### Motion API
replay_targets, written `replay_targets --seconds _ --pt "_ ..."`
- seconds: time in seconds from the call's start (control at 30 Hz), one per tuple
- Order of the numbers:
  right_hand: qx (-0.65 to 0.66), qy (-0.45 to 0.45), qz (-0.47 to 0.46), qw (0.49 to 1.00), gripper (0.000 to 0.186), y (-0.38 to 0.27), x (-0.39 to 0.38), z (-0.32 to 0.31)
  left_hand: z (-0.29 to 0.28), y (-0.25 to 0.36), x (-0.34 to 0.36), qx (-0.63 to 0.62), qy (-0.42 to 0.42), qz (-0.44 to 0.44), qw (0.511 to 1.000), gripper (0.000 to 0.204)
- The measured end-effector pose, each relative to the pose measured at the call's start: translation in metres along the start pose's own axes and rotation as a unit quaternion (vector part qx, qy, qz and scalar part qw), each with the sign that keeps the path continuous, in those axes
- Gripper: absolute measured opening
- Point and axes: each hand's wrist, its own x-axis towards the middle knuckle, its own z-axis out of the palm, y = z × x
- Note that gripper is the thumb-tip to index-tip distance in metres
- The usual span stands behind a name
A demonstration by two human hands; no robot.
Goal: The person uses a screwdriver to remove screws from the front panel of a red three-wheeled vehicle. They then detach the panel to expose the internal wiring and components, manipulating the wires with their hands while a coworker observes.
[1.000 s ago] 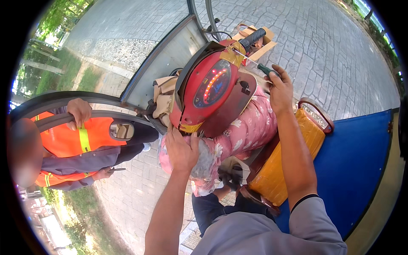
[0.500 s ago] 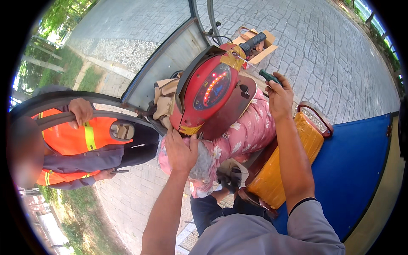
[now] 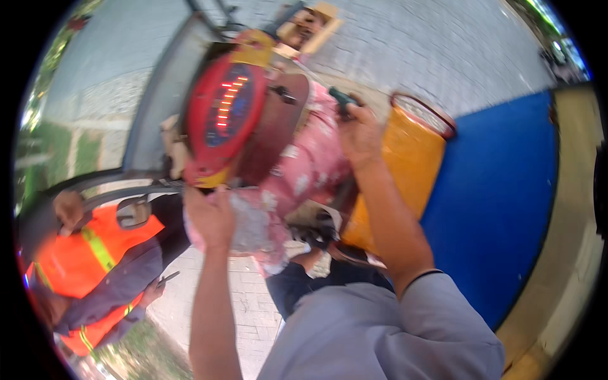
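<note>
A red dashboard with a lit red display stands before me on a handlebar, with yellow tape at its far end. At its near end, my left hand has its thumb and fingers against the taped lower edge; the fingertips are blurred. My right hand is closed round the dark green handle of a screwdriver. Its thin shaft points up and left towards the far handlebar end, and the tip is smeared. A pink floral quilted cover hangs from the handlebar between my hands.
A person in an orange vest stands at left, one hand on the vehicle's dark frame. An open cardboard box sits on the paving beyond. At right are a yellow-wrapped seat and a blue panel.
My view has swung, so the scene sits further left and is blurred. The screwdriver has drawn back from the far taped end. My left hand stays at the dashboard's near end.
</note>
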Motion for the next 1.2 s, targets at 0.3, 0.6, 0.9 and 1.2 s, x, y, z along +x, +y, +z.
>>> replay_targets --seconds 0.3,0.6,0.9,1.2 --pt "0.06 0.258 -0.044 0.963 0.023 -0.052 -0.152 -0.194 -0.008 0.007 0.004 -0.064 -0.014 0.01 0.998 0.051" --pt "-0.083 0.58 -0.013 0.81 0.008 -0.034 -0.244 -0.356 -0.003 0.004 0.004 -0.061 -0.032 0.009 0.998 0.048" --pt "-0.695 0.476 0.217 0.492 0.046 -0.034 -0.25 -0.342 -0.004 0.002 0.004 -0.053 -0.014 -0.006 0.998 0.046" --pt "-0.801 0.395 0.175 0.415 0.053 -0.066 -0.199 -0.313 -0.005 0.009 0.006 -0.047 -0.034 -0.027 0.998 0.047"
